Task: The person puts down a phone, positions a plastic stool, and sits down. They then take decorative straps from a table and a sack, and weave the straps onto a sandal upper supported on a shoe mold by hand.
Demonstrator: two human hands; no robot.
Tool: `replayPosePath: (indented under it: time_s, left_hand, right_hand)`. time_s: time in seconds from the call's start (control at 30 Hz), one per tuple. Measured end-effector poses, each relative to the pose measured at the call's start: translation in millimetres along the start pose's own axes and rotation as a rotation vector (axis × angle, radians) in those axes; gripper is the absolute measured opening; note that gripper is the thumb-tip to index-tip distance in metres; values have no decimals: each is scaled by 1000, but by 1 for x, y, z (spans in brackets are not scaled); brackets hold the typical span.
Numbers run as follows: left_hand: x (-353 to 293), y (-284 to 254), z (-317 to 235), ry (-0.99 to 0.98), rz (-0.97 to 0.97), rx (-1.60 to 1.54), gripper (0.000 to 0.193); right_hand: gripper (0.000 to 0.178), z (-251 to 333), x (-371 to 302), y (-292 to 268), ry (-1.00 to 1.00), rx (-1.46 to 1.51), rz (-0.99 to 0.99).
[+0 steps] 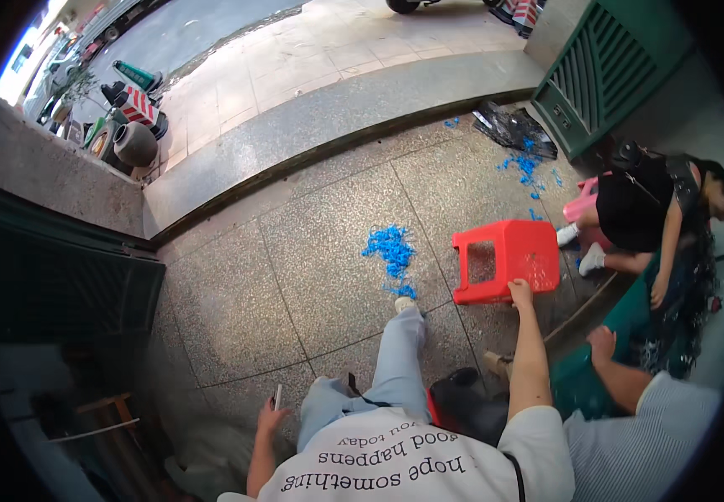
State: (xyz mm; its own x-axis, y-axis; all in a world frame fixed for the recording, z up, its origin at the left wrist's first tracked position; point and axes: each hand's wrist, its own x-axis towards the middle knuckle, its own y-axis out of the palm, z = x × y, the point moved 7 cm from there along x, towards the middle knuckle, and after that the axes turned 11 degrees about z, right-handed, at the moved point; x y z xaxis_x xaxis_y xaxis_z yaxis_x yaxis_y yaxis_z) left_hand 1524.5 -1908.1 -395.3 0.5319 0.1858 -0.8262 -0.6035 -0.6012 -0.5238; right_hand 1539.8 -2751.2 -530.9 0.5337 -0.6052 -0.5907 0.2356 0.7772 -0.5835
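My right hand (521,292) is closed on the near edge of a red plastic stool (519,255), which is tipped on its side in front of me to the right. Low at the left, my left hand (270,416) grips a slim, pale object (278,396), seen edge-on and shaped like a phone. A pile of small bright blue pieces (390,248) lies on the speckled floor just ahead of my foot (406,304). Their exact kind is too small to make out.
A person in black (630,205) sits at the right on a pink stool (581,201). Beside me, another person in a striped shirt (663,422) reaches over a green surface. Further blue bits (528,166) lie by a black plastic bag (513,131). A raised sill (345,105) crosses the doorway.
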Motion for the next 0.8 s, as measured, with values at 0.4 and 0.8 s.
replayPosePath:
  time_s: [0.4, 0.8]
  left_hand:
    - [-44, 122, -144, -394, 204, 18, 78]
    - [-112, 145, -140, -424, 139, -282, 73]
  right_hand:
    - [41, -128, 225, -133, -37, -513, 163]
    - [78, -41, 273, -117, -232, -531, 48]
